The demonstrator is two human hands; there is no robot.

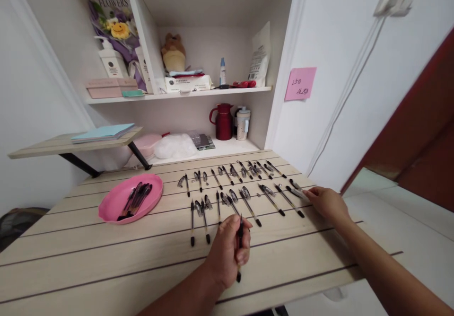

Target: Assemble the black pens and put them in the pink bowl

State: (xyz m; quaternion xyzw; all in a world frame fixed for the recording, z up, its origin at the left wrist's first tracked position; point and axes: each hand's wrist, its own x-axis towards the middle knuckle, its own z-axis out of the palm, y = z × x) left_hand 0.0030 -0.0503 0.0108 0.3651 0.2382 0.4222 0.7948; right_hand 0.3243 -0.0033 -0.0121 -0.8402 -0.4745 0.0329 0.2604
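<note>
My left hand (227,250) is closed round an uncapped black pen (240,233), tip upward and dark end below. At the table's right side, the fingers of my right hand (328,205) pinch what looks like a clear pen cap (298,193) with a dark end. Two rough rows of uncapped pens (250,207) cover the middle of the table. Clear caps (233,195) and small dark bits lie among them. Left of the rows, a pink dish (106,207) holds a bundle of assembled black pens (136,201).
A small raised shelf (42,148) with light blue paper (102,133) stands at the back left. Behind the slatted wooden table (142,259) are white shelves with a red jug (224,122) and a tumbler (243,124). A cable (340,103) hangs down the right wall.
</note>
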